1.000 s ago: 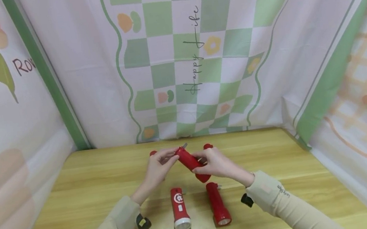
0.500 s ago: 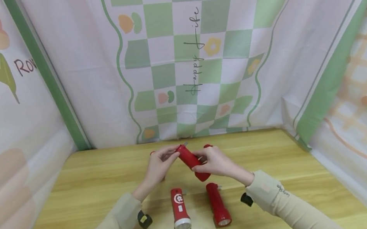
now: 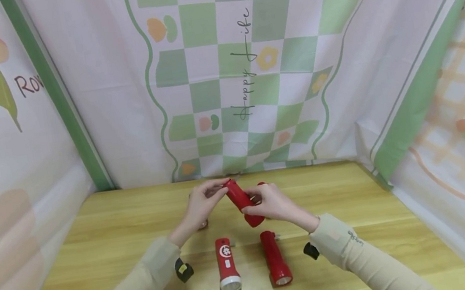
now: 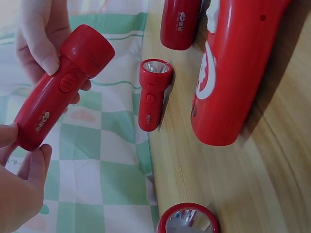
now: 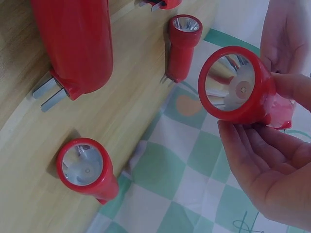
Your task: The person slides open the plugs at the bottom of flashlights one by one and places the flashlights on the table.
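Above the table, both hands hold a red flashlight [image 3: 237,195], tilted with its wide head low and to the right. My left hand [image 3: 200,205] pinches its tail end between thumb and fingers. My right hand [image 3: 273,202] grips the body just behind the head. In the left wrist view the flashlight [image 4: 53,94] shows its switch and a small white print. From the right wrist, its lens and reflector [image 5: 232,83] are seen, with my right hand [image 5: 274,170] under the head. Fingers hide part of the tail.
On the wooden table [image 3: 116,240] lie a red flashlight with a white head [image 3: 228,267] and an all-red one [image 3: 277,260] with metal plug prongs. Further flashlights sit behind the hands, one [image 4: 155,94] seen from the left wrist. A patterned curtain [image 3: 206,84] hangs behind.
Metal prongs stuck out from the held flashlight's tail a second ago; they showed shorter, and now are hardly visible. The flashlight and both hands have risen slightly.
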The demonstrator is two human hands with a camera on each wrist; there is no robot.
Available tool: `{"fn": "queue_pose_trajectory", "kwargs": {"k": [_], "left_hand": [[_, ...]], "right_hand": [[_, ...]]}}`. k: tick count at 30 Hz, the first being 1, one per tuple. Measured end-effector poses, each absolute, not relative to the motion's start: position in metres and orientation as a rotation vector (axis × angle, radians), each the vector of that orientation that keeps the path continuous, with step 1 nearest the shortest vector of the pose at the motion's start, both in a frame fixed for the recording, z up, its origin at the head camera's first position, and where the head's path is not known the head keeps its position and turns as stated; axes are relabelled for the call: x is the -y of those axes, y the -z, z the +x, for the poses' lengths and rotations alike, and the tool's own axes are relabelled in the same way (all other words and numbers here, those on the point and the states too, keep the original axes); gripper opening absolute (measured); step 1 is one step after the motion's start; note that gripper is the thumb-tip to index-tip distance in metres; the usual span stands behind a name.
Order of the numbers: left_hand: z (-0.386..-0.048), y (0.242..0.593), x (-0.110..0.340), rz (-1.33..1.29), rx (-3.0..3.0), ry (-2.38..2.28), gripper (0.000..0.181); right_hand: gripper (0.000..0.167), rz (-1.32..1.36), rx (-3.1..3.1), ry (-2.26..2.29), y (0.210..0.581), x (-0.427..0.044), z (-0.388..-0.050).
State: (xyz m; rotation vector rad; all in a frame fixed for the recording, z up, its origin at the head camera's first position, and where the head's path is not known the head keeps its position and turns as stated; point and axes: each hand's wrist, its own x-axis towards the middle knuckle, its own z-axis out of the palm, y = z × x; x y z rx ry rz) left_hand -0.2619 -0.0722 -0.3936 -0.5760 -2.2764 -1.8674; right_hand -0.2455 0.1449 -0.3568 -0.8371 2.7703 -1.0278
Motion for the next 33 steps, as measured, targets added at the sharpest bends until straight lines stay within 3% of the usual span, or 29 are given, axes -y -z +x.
{"fn": "queue_pose_trajectory", "kwargs": {"k": [13, 33], "left_hand": [[-0.275, 0.387, 0.074, -0.576, 2.367, 1.832, 0.032], [-0.291, 0.387, 0.069, -0.511, 2.447, 1.814, 0.026]], "right_hand": [[0.027, -0.751, -2.757, 1.057, 0.357, -0.141, -0.251], [0.040, -0.537, -2.710, 1.147, 0.364, -0.139, -0.264]]}}
